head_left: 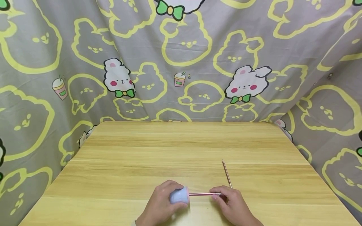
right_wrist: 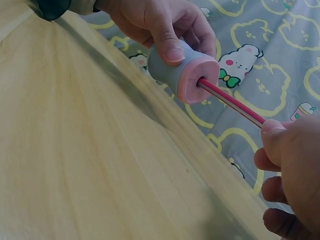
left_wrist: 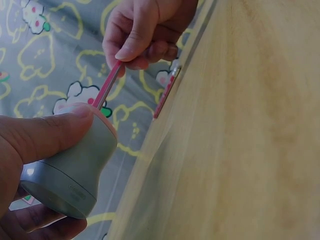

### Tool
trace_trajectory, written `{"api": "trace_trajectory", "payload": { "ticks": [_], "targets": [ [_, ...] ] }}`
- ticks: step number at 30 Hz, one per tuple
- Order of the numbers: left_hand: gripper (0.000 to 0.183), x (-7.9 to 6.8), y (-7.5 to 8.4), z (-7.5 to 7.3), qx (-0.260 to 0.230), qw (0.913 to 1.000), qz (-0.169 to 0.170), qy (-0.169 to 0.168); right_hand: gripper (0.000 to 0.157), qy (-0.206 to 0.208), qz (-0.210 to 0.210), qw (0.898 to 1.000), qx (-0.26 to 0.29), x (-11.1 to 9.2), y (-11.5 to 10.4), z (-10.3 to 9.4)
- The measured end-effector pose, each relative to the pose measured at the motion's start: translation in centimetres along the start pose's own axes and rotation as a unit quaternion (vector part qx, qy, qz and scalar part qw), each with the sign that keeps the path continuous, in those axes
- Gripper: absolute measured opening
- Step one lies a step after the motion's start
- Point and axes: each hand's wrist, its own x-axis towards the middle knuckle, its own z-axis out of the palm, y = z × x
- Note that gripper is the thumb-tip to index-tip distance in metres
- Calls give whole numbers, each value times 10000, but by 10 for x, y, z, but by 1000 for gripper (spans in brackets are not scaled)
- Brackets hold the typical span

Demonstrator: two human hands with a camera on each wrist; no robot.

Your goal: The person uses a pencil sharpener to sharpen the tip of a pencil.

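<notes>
My left hand [head_left: 162, 201] grips a light blue pencil sharpener [head_left: 178, 196] round its body, thumb and fingers on opposite sides. Its pink end [right_wrist: 199, 80] has a hole that faces right, and a red striped pencil [right_wrist: 232, 105] runs into it. The pencil's tip is hidden inside. At the pencil's other end, my right hand [head_left: 233, 202] pinches it between thumb and index finger, the remaining fingers curled below. In the right wrist view the sharpener and pencil line up, above the table surface.
A second pencil [head_left: 227, 173] lies on the wooden table [head_left: 169, 150], just beyond my right hand. Behind the table and at its sides hangs a grey curtain [head_left: 152, 47] with yellow outlines and white rabbit prints.
</notes>
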Motion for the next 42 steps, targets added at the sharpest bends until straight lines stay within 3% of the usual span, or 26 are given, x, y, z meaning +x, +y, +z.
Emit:
{"api": "trace_trajectory", "payload": {
  "ticks": [7, 16, 28, 42],
  "targets": [
    [41, 0, 0, 0, -6, 10000, 65, 50, 24, -64, 179, 9998, -77, 0, -1, -3],
    [41, -1, 0, -1, 32, 10000, 57, 46, 21, -476, 166, 9986, -180, -2, 5, -10],
    [41, -1, 1, -1, 20, 9999, 81, 86, 28, -199, 46, 9991, -369, 0, 4, -18],
    [41, 0, -1, 0, -71, 9999, 86, 32, 24, -9, 490, 9969, -619, 3, 5, -27]
  ]
}}
